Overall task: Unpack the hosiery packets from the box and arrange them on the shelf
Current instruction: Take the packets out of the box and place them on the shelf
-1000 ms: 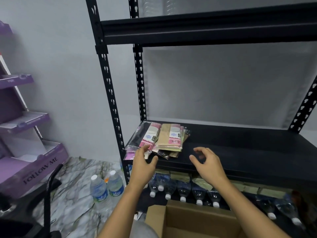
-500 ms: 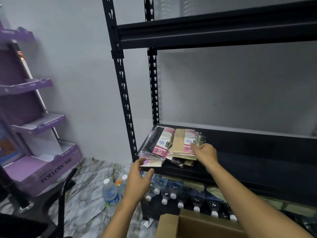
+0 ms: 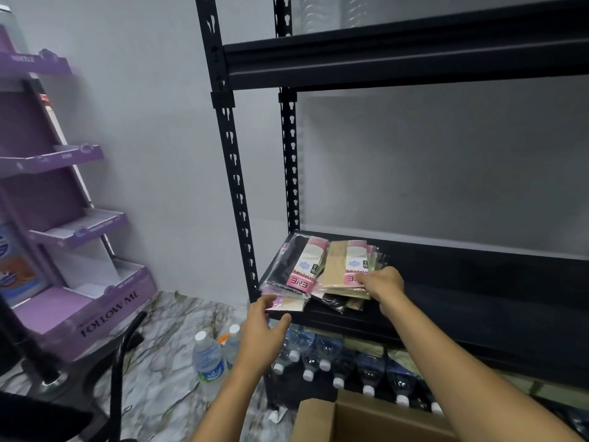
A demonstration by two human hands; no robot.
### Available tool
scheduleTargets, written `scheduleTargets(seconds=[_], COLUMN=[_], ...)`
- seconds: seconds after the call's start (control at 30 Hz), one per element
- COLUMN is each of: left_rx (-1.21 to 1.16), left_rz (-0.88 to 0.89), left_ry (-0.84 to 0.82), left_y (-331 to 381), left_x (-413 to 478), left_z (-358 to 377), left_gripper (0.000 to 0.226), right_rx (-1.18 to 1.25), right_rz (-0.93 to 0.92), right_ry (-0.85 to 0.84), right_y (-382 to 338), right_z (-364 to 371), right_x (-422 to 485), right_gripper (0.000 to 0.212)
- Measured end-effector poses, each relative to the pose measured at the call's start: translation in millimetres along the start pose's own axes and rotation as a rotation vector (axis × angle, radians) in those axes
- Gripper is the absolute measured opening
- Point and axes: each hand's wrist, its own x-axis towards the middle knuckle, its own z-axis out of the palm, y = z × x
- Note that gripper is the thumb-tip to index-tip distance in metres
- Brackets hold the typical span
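A loose pile of hosiery packets lies at the left front corner of the black shelf (image 3: 462, 301). A black packet with a pink label (image 3: 294, 266) sits on the left and a beige packet (image 3: 339, 271) on the right, with more packets beneath. My right hand (image 3: 381, 282) grips the right edge of the beige packets. My left hand (image 3: 259, 336) is open just below the shelf's front edge, its fingertips at a pink-edged packet (image 3: 287, 304) that sticks out over the edge. The cardboard box (image 3: 357, 421) stands open at the bottom, its inside hidden.
Black uprights (image 3: 237, 193) frame the rack, with another shelf (image 3: 398, 59) above. Water bottles (image 3: 338, 362) lie on the level below, and two more (image 3: 208, 362) stand on the marble floor. A purple display stand (image 3: 70, 237) is at the left.
My right hand has reached forward and closed on the beige packets. My left hand has dropped from the pile to the shelf's front edge. The view has swung left.
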Motion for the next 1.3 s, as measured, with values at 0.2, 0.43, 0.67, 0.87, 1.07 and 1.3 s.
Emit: scheduleTargets(seconds=[0.2,0.43,0.67,0.87,1.07,1.3], left_rx=[0.024,-0.06,-0.093,-0.136,-0.123,0.006], left_rz=[-0.015,-0.071,-0.048,-0.004,0.126,0.388], left_ry=[-0.002,-0.007,0.007,0.003,0.024,-0.17], left_y=[5,17,25,43,71,114], left_x=[2,9,4,2,5,8], left_z=[7,11,23,25,22,30], left_gripper=[0.043,0.039,0.035,0.032,0.036,0.043], right_rx=[0.083,0.162,0.309,0.384,0.369,0.198], right_rz=[0.004,-0.014,-0.035,-0.073,-0.183,-0.273], right_ry=[0.006,0.012,0.045,0.015,-0.162,-0.374], right_y=[0,4,6,9,13,12], right_z=[-6,-10,-20,-45,-102,-176], right_x=[-4,-7,-10,-15,-25,-48], right_gripper=[0.018,0.007,0.01,0.012,0.015,0.025])
